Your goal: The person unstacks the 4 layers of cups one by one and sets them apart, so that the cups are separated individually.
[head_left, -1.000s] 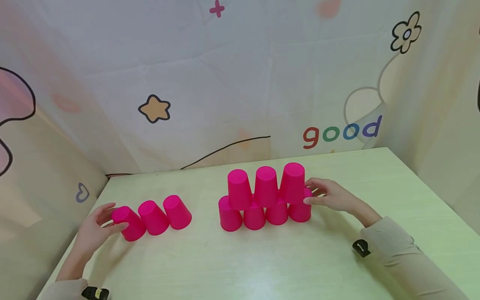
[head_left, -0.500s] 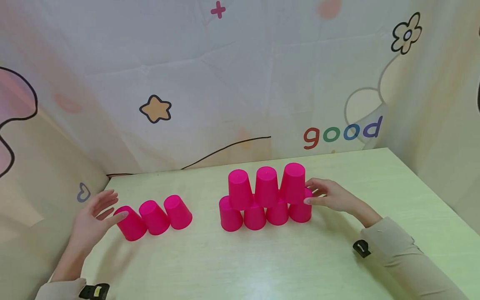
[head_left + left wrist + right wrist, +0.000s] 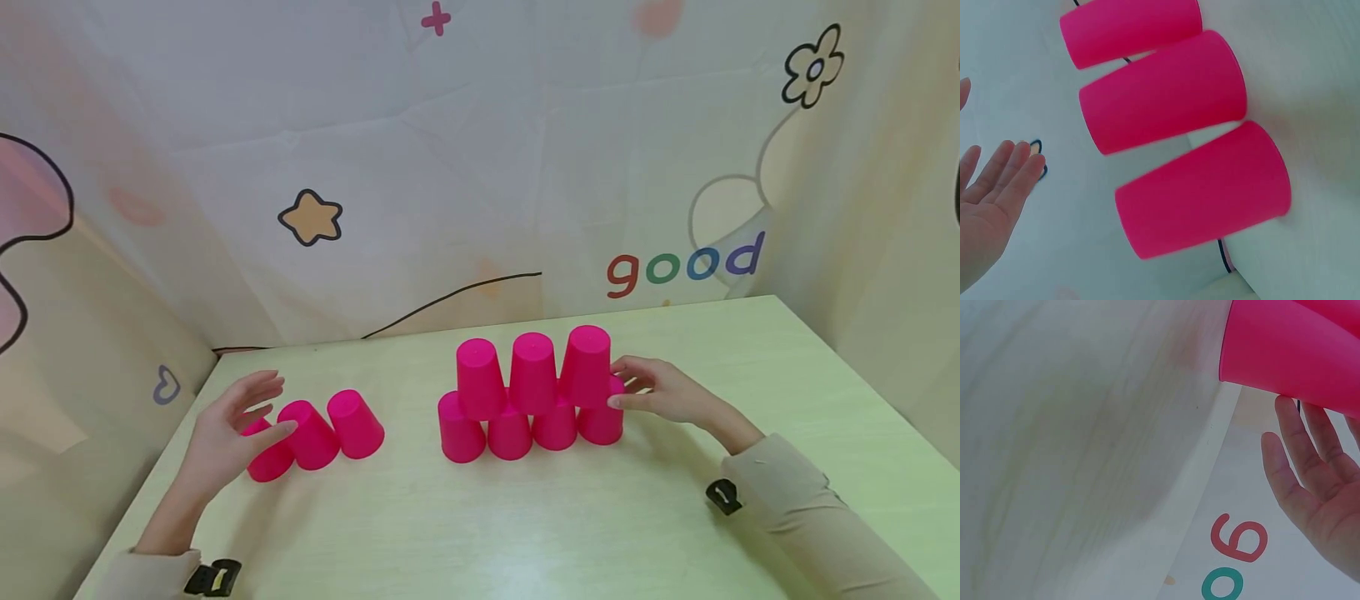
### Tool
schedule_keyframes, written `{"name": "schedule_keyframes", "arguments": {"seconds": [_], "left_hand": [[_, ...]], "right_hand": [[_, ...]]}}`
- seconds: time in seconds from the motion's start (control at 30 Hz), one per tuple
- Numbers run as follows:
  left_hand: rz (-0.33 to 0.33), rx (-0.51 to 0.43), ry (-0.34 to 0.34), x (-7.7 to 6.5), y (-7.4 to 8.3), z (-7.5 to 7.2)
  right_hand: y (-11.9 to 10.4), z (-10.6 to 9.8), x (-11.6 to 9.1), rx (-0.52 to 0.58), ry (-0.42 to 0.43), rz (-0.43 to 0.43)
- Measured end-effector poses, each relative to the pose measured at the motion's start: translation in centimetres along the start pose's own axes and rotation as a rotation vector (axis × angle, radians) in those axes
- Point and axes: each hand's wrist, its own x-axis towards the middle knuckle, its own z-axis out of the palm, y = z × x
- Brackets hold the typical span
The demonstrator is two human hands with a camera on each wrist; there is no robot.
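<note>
On the left of the table, three pink cups stand upside down in a slanting row: a near-left cup [image 3: 272,462], a middle cup [image 3: 309,440] and a far cup [image 3: 356,425]. My left hand [image 3: 225,433] hovers above them, fingers extended and holding nothing, hiding part of the near-left cup. The left wrist view shows that hand [image 3: 991,206] apart from the cups. Three upside-down cups [image 3: 532,375] rest on a bottom row of several cups [image 3: 510,433]. My right hand [image 3: 663,392] is beside the right end of this stack, fingertips right at a cup [image 3: 1291,356].
The pale wooden table [image 3: 420,525] reaches back to a printed cloth backdrop [image 3: 450,167], which also hangs along both sides. Between the two groups of cups lies a gap of bare tabletop.
My left hand has left the near-left cup, lifted and shifted right over the row, its fingers extended. The right hand and the stack stay put.
</note>
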Motion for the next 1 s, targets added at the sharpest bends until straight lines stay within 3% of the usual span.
{"name": "schedule_keyframes", "arguments": {"seconds": [0.27, 0.57, 1.0], "left_hand": [[0.034, 0.01, -0.053, 0.4, 1.3, 1.7], [0.169, -0.044, -0.066, 1.0, 2.9, 3.7], [0.207, -0.161, -0.088, 1.2, 5.4, 7.0]], "right_hand": [[-0.1, 0.0, 0.1, 0.001, 0.002, -0.008], [-0.4, -0.2, -0.2, 0.011, 0.001, -0.018], [0.0, 0.0, 0.0, -0.002, 0.014, -0.016]]}}
